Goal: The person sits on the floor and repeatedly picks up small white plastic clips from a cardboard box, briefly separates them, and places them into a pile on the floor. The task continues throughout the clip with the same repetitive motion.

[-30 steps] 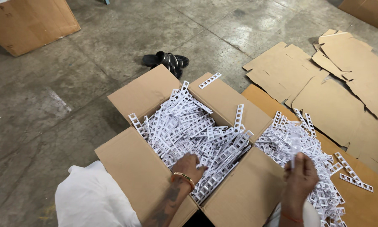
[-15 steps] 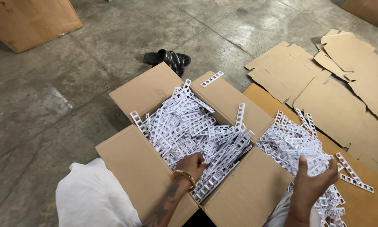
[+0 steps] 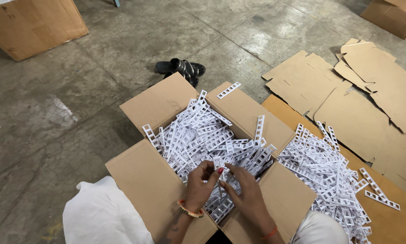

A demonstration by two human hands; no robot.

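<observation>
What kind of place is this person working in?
Probably a workshop or warehouse floor for sorting or packing small parts: a bare grey concrete floor, an open brown cardboard box heaped with white plastic ladder-shaped strips, and flattened cardboard sheets lying nearby.

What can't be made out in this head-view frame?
- Box bottom: buried under the white strips.
- Whether the left hand or right hand actually grips a strip: fingertips sink into the strips.
- Strip pile on cardboard: its near end is cut off by the bottom edge.
- Sandals: dark and small, details unclear.
- Corner boxes: cut off by the top edge.
</observation>
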